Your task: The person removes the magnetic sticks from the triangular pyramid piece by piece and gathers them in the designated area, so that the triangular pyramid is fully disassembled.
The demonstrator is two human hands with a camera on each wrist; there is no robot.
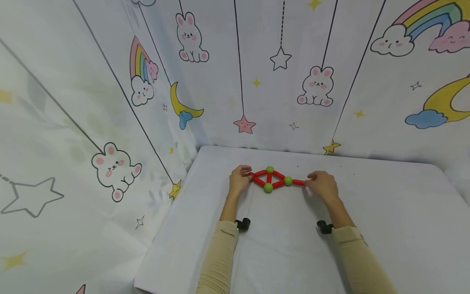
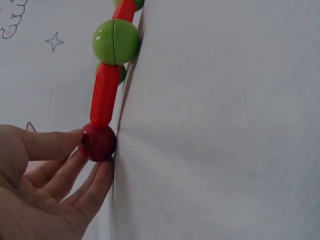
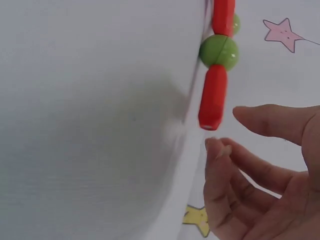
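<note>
A flat figure of red rods and green balls lies on the white table (image 1: 286, 253), two triangles sharing a middle rod (image 1: 269, 178). At its left corner my left hand (image 1: 239, 179) pinches a dark red ball (image 2: 98, 142) between thumb and fingers; a red rod (image 2: 105, 95) joins that ball to a green ball (image 2: 116, 42). From the rightmost green ball (image 1: 288, 181) a single rod (image 3: 213, 100) sticks out to the right. Just beyond its free end is my right hand (image 1: 324, 185), thumb and fingers apart and holding nothing; the right wrist view shows a small gap to the rod.
White cloth with printed rabbits, stars and rainbows hangs behind the table's back edge (image 1: 315, 154) and along the left. A black wrist camera (image 1: 243, 224) sits on the left wrist, another black camera (image 1: 324, 227) on the right.
</note>
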